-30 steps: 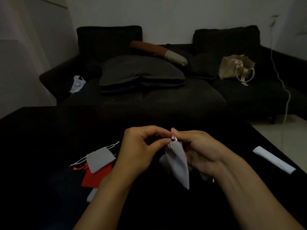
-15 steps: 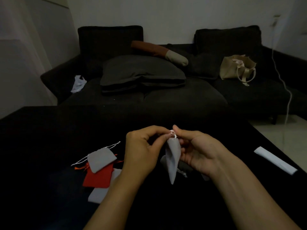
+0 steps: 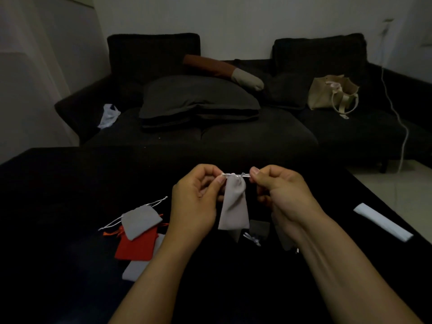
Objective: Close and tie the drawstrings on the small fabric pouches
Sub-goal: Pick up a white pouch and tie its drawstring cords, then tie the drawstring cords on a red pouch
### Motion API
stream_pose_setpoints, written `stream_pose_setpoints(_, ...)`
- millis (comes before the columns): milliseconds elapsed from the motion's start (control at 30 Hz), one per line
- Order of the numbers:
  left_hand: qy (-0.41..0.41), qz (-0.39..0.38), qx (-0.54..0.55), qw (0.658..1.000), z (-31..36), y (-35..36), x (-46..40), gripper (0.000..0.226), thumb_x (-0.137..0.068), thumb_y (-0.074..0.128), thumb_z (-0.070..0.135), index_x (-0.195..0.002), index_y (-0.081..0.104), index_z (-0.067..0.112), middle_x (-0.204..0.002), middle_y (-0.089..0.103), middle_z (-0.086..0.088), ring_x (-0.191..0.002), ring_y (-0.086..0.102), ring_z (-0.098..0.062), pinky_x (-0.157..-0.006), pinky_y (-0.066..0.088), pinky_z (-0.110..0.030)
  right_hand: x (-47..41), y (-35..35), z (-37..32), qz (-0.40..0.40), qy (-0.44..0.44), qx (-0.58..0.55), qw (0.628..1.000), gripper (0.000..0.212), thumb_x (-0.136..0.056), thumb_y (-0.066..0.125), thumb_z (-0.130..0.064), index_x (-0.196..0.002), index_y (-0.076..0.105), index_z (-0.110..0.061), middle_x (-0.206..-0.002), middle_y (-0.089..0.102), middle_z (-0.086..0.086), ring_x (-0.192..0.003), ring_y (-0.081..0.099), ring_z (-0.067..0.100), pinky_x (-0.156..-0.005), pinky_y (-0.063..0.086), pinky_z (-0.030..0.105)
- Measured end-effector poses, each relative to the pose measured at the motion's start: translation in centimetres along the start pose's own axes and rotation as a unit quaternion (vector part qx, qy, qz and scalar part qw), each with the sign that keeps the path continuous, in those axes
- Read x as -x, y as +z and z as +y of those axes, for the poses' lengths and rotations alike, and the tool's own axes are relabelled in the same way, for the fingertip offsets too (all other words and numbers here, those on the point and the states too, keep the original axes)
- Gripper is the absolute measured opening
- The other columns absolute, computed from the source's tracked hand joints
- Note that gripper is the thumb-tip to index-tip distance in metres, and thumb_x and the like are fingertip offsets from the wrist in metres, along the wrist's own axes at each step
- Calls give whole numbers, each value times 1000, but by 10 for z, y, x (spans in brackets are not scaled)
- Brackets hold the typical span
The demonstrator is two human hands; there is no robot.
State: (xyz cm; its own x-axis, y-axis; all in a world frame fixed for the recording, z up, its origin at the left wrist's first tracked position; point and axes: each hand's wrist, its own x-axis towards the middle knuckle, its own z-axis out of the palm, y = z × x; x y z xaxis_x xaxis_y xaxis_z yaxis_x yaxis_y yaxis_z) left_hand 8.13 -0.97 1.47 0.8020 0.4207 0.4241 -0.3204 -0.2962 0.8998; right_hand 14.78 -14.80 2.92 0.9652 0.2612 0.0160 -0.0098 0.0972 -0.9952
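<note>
Both hands are up over the middle of the dark tabletop, and a grey pouch hangs between them, clear of the surface. The left hand pinches the white drawstring at the pouch's left side, thumb and forefinger pressed together on the cord, the other fingers curled in behind. The right hand does the same on the other side, thumb tip and forefinger nipping the cord end, the rest of the fingers folded into the palm. The string runs level between the two pinches and the pouch mouth is gathered tight beneath it, the body flaring out below.

Down on the tabletop, toward the left edge, lies a little stack: a second grey pouch on top with its white cords trailing out to both sides, a red pouch under it with orange cords showing at its left, and a pale pouch peeking out at the bottom nearest the person. Just behind the hanging pouch, more fabric lies in a dark heap, too dim to sort out. Near the right edge rests a white strip, lying at a slant.

Past the far edge stands a dark sofa carrying a big cushion, a beige tote bag and a white plastic bag.
</note>
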Motion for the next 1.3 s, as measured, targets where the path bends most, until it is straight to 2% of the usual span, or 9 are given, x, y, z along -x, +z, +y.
stream_pose_setpoints(233, -79, -44, 49, 995, -6, -18, 0, 8, -93, 60, 4, -93, 66, 10, -77, 75, -3, -71, 71, -10, -61, 55, -19, 9, 2, 1, -177, 57, 58, 981, 25, -95, 58, -32, -110, 66, -14, -97, 74, 5, -82, 70, 14, -69, 56, 26)
stream_pose_setpoints(333, -152, -86, 18, 984, -10, -33, -3, 14, -93, 61, 5, -104, 65, 14, -85, 77, -7, -79, 73, -13, -66, 58, -23, 5, 9, 10, -217, 47, 108, 969, 22, -88, 69, -15, -109, 69, -8, -100, 74, 14, -88, 72, 18, -74, 57, 25)
stream_pose_setpoints(433, -180, -95, -97, 974, -28, -57, -7, 33, -88, 63, -3, -108, 62, 24, -102, 74, -2, -92, 71, -12, -79, 58, -26, -1, 21, 33, -214, 17, 213, 953, 16, -80, 79, -14, -93, 73, -8, -82, 72, 11, -75, 66, 15, -70, 52, 24)
stream_pose_setpoints(533, -137, -165, -348, 913, -52, -83, -2, 53, -77, 79, 9, -122, 59, 26, -115, 62, 11, -105, 60, -5, -92, 50, -23, -4, 30, 55, -203, -20, 418, 885, 15, -74, 83, -24, -82, 73, -19, -76, 71, -3, -72, 65, 8, -66, 51, 23)
stream_pose_setpoints(633, -183, -243, -467, 830, -71, -104, 2, 80, -62, 90, 36, -132, 52, 29, -128, 53, 7, -119, 52, -14, -101, 48, -34, -7, 30, 61, -160, -35, 517, 840, 13, -73, 77, -30, -81, 69, -24, -83, 68, -5, -80, 66, 15, -75, 57, 34)
stream_pose_setpoints(800, -192, -252, -494, 810, -73, -126, 6, 91, -63, 90, 34, -141, 42, 33, -138, 39, 5, -129, 40, -22, -105, 44, -41, -7, 30, 57, -152, -91, 627, 758, 28, -81, 71, -20, -105, 64, -32, -114, 56, -6, -110, 53, 19, -90, 51, 39)
stream_pose_setpoints(1000, -221, -196, -438, 849, -69, -136, 7, 95, -66, 89, 18, -145, 37, 29, -146, 37, 1, -131, 44, -25, -107, 44, -41, 15, 82, 70, -308, -141, 461, 820, 47, -82, 76, -32, -126, 59, -30, -122, 59, -10, -110, 57, 6, -92, 47, 22)
stream_pose_setpoints(1167, -290, -138, -489, 811, -69, -149, 4, 99, -64, 89, 30, -146, 33, 27, -142, 41, -6, -130, 44, -31, -104, 45, -46, 19, 129, 106, -320, -134, 463, 816, 54, -84, 68, -41, -135, 50, -38, -144, 42, -2, -128, 39, 25, -106, 38, 37)
stream_pose_setpoints(1300, -366, -108, -483, 788, -79, -163, 14, 82, -69, 83, 35, -139, 42, 21, -129, 56, -11, -117, 57, -31, -95, 50, -41, 17, 157, 111, -291, -93, 441, 844, 39, -81, 71, -43, -118, 63, -30, -120, 60, 3, -114, 50, 25, -97, 46, 39)
